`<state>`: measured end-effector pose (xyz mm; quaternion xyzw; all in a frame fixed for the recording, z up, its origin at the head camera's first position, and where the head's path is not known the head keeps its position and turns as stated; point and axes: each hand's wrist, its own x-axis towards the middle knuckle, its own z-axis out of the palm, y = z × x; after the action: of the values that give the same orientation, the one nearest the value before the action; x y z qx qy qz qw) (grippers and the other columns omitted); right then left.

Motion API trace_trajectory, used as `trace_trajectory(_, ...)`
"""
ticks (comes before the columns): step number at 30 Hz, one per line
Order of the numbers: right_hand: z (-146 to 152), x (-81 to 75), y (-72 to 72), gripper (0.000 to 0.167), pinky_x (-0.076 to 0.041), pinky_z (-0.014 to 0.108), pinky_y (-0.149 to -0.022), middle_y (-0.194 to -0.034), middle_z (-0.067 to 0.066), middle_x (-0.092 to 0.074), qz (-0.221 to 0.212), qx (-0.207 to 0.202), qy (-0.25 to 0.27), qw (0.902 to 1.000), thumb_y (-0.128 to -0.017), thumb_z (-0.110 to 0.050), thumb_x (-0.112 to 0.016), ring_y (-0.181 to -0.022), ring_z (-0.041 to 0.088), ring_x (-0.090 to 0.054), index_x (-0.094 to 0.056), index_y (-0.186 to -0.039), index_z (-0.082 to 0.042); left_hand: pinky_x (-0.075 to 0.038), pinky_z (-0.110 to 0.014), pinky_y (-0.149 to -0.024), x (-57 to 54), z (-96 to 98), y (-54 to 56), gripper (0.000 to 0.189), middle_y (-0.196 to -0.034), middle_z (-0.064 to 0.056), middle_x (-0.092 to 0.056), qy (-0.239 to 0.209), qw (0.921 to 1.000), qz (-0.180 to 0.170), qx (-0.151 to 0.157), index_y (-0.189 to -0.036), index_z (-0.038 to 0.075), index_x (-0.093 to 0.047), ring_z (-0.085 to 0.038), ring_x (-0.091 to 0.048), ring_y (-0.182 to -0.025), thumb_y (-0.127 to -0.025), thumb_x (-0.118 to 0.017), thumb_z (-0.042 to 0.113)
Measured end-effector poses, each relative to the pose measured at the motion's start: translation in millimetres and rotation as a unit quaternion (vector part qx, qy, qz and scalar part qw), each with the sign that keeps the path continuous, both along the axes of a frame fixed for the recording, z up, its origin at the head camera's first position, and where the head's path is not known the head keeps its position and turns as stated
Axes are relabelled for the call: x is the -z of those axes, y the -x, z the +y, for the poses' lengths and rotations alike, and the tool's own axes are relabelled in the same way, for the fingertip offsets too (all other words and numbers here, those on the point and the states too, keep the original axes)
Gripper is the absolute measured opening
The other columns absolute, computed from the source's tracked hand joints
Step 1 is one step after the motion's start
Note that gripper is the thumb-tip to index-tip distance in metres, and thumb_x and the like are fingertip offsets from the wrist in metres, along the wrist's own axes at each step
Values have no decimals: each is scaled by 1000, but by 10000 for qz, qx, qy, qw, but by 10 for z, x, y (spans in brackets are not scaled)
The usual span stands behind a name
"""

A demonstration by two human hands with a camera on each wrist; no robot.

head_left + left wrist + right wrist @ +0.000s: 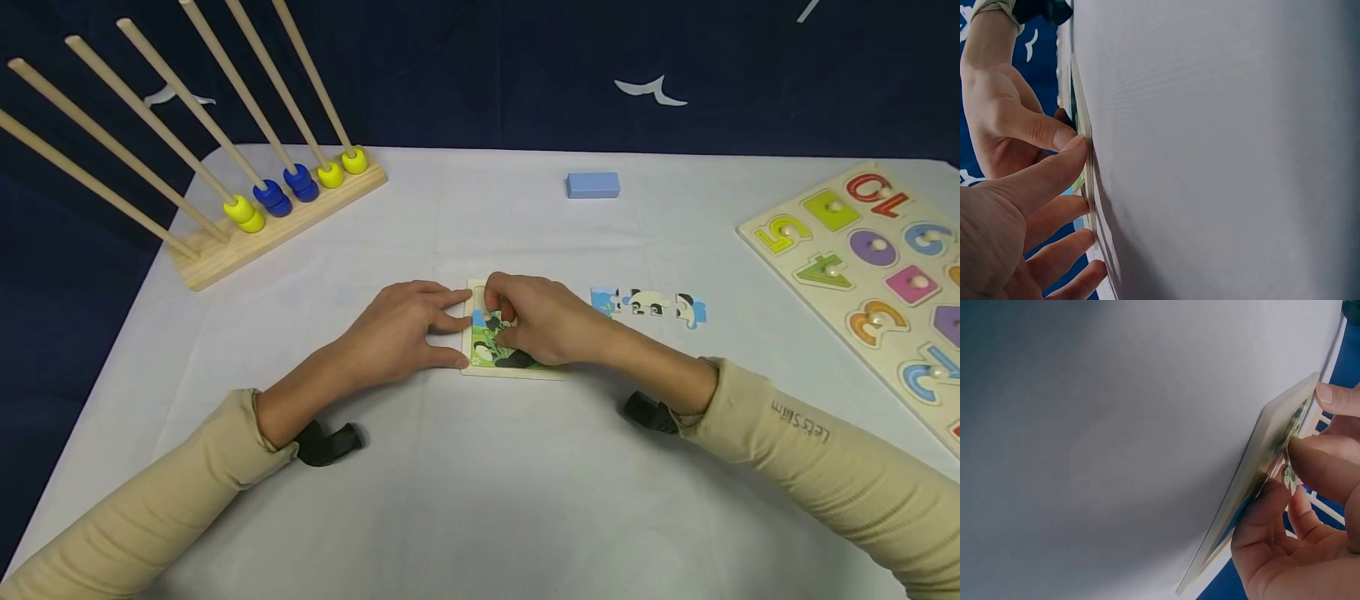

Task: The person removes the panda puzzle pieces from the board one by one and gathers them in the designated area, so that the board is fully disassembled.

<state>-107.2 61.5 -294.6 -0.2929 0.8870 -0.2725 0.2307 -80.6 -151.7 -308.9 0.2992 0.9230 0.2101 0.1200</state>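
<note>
A small wooden jigsaw tray point(510, 373) with a green and blue panda picture lies in the middle of the table. My left hand point(397, 329) touches its left edge with thumb and fingertips, the fingers extended. Over the tray, my right hand point(551, 321) pinches a green jigsaw piece point(1289, 475) between thumb and fingers, close against the picture. That hand covers the tray's right part. Loose pieces lie to the right: a blue one point(604, 300), a panda-face one point(647, 302) and a white, black and blue one point(692, 310).
At the back left stands a wooden peg rack point(285, 229) with yellow and blue beads. A blue block point(593, 185) lies at the back. On the right is a number and shape puzzle board point(840, 312). Dark cloth point(480, 75) hangs behind the white table point(480, 500).
</note>
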Motion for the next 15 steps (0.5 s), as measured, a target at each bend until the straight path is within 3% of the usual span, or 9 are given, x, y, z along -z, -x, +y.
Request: trace_trajectory(15,67,17,29,15,-42,34,-67,-74,3,-55,-246,59,963,9950,-88,7,-63,-69,20,-51,-59,-93,-7,-31,-51,-109,-25,3,-16,52,-146,-8,-50,96,9999,-122,-9,-125,10,-68,-30,-46,-133,-81,-82,35)
